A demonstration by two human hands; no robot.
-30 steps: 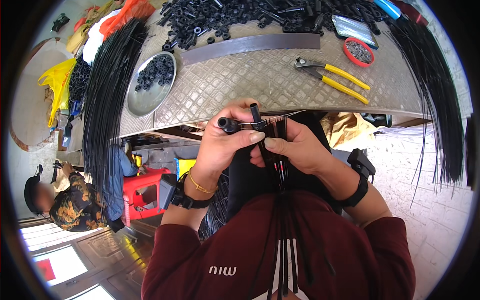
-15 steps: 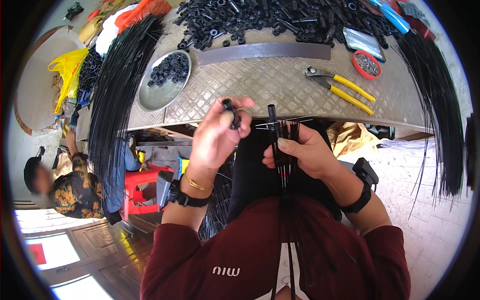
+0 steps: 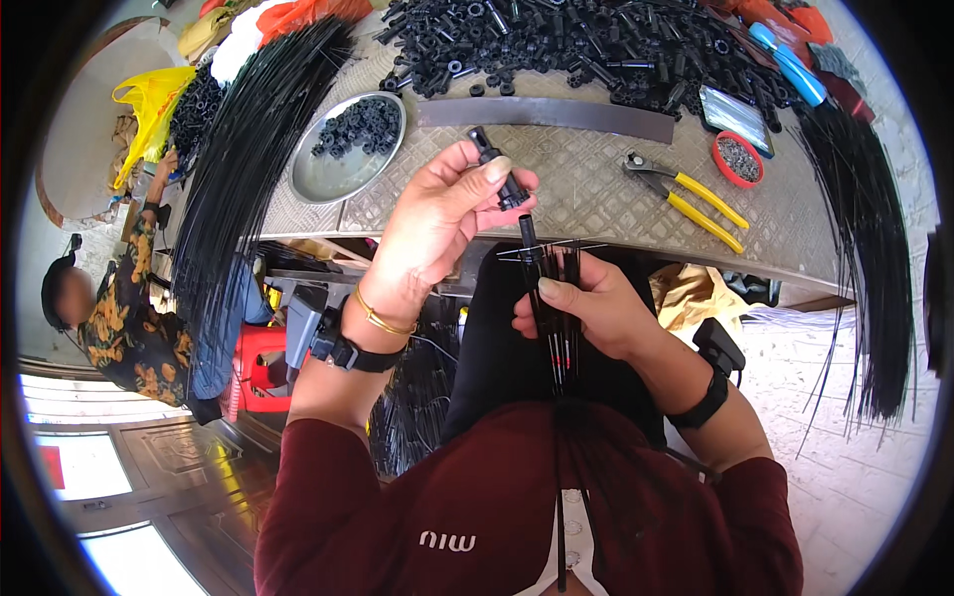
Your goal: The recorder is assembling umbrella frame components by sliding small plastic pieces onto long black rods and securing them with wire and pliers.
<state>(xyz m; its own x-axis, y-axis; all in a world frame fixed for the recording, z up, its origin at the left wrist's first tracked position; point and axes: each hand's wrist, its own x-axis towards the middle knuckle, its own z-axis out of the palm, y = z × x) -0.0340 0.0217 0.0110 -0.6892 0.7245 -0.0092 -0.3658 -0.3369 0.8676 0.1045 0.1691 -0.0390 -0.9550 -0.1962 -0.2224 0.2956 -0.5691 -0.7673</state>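
In my left hand (image 3: 437, 204) is a short black plastic tubular fitting (image 3: 514, 193), pinched between thumb and fingers and tilted. Its lower end is just above the top of a slim black tube (image 3: 527, 230); I cannot tell whether the two touch. My right hand (image 3: 604, 298) is closed round that tube and the bundle of thin black rods (image 3: 558, 343) beside it. Several thin wire-like pieces stick out sideways near the tube's top. The rods run down toward my lap, a few with red marks. My right palm hides part of the bundle.
On the patterned table (image 3: 586, 199) are a metal bowl (image 3: 328, 179) of small black parts, a flat dark strip (image 3: 547, 116), yellow-handled pliers (image 3: 696, 204), a red dish (image 3: 737, 159) and a black parts heap (image 3: 596, 45). Long rod bundles (image 3: 238, 149) hang over the edge. Another person (image 3: 134, 318) sits left.
My left hand has turned and brought the fitting right and down, over the tube's top end. My right hand keeps its grip on the tube and rods. The view has shifted slightly.
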